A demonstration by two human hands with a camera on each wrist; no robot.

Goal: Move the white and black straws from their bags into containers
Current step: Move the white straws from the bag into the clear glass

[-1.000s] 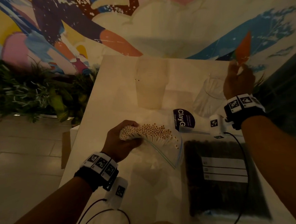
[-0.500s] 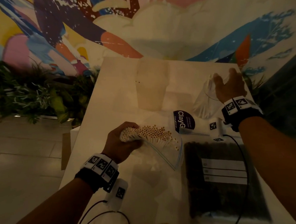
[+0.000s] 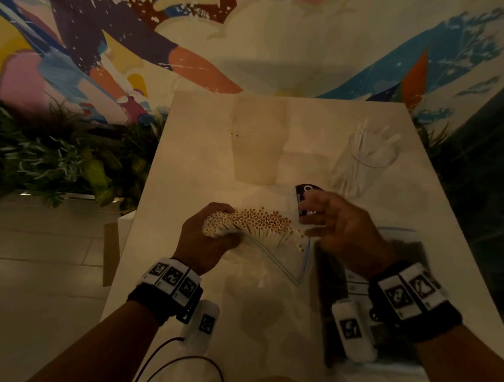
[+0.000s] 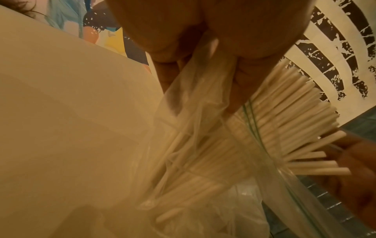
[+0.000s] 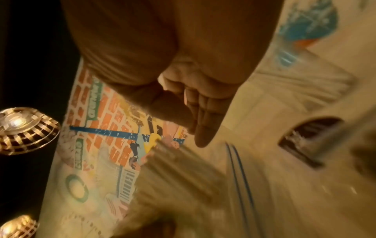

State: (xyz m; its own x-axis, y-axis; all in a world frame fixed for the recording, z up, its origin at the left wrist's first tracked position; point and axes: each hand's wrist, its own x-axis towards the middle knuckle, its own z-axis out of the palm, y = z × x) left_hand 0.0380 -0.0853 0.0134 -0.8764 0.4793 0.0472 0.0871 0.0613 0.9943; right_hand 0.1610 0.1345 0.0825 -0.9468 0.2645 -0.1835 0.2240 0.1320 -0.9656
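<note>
My left hand point(image 3: 212, 234) grips the mouth of a clear zip bag point(image 3: 290, 262) together with the bundle of white straws point(image 3: 255, 223) that fans out of it. From the left wrist, its fingers point(image 4: 168, 77) pinch the bag film point(image 4: 203, 145) beside the white straws point(image 4: 295, 120). My right hand point(image 3: 323, 219) hovers at the right end of the fan, fingers loosely extended and holding nothing. A clear cup point(image 3: 367, 160) at the back right holds a few white straws. The bag of black straws point(image 3: 408, 258) lies flat under my right forearm, mostly hidden.
A tall frosted container point(image 3: 259, 140) stands at the back middle of the white table point(image 3: 184, 165). A black round label point(image 3: 304, 192) lies just behind my right hand. Plants point(image 3: 51, 161) line the floor left of the table, and a painted wall rises behind.
My right hand has come down from the cup at the back right to the right end of the straw fan. The left hand has kept its grip on the bag.
</note>
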